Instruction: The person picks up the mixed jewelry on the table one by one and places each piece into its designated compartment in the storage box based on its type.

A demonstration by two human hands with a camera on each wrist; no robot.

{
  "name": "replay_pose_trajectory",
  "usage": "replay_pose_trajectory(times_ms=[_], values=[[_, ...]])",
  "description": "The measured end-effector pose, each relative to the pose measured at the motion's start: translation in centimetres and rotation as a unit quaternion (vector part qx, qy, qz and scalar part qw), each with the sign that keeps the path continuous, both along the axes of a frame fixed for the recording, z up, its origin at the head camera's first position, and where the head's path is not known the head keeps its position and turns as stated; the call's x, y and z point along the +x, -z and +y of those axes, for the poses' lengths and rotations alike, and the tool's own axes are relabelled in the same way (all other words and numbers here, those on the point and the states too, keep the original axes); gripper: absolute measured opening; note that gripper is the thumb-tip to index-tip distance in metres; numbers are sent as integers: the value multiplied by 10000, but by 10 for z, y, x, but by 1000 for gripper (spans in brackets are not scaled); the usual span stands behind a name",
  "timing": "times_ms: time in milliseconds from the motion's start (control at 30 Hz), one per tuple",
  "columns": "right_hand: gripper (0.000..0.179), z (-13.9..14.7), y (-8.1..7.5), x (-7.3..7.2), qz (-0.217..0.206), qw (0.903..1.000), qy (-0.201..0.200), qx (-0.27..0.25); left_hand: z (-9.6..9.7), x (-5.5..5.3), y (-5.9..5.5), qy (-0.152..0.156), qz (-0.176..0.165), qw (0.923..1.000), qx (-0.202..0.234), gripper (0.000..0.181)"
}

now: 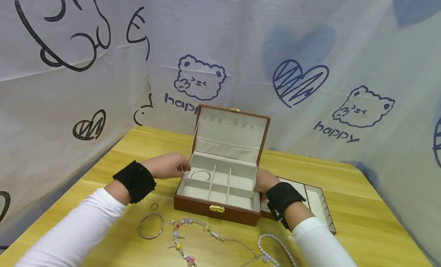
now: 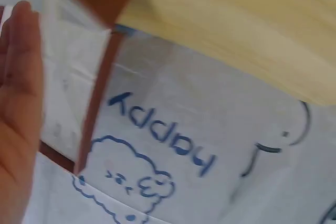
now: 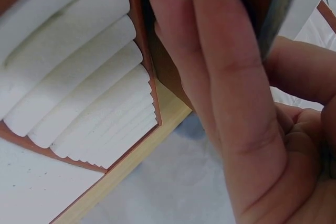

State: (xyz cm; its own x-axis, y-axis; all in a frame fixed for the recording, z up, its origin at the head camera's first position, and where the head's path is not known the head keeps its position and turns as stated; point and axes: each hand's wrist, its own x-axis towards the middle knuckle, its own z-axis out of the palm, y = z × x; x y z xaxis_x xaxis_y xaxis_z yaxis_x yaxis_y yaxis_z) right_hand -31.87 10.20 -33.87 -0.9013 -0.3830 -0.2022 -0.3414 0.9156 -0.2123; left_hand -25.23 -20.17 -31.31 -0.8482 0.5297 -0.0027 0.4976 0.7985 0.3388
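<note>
An opened brown jewelry box (image 1: 217,214) stands on the table, its pale-lined lid (image 1: 230,135) raised at the back. Inside are several compartments; a silver bangle (image 1: 201,171) sits in the back left one. My left hand (image 1: 169,166) is at the box's left wall, fingertips overlapping its rim; whether it pinches anything I cannot tell. At the other side, my right hand (image 1: 265,181) grips the right wall. In the right wrist view, its fingers (image 3: 231,72) lie flat along the brown outer side, with the thumb round the edge.
Right of the box lies a tray (image 1: 318,205) with white ring rolls (image 3: 94,66). In front are a larger bangle (image 1: 151,236), a small ring (image 1: 154,206), a colourful beaded necklace (image 1: 179,246) and a pearl strand (image 1: 275,238). A white printed curtain (image 1: 241,49) hangs behind the wooden table (image 1: 120,160).
</note>
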Motion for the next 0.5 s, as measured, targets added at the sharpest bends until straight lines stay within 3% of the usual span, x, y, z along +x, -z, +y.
replay_pose_trajectory(times_ms=[133,233,367,500], values=[[27,4,-1,-1,203,9996,-187,53,-17,20,9,-264,-84,9989,-388,12],[30,5,-1,-1,240,9995,-214,65,-25,33,19,-468,-377,9966,-560,11],[24,1,-1,0,156,9996,-164,174,-28,46,34,-706,-836,9930,-440,13],[22,-4,1,1,97,9998,-103,119,-27,57,46,-758,-931,9921,-368,16]])
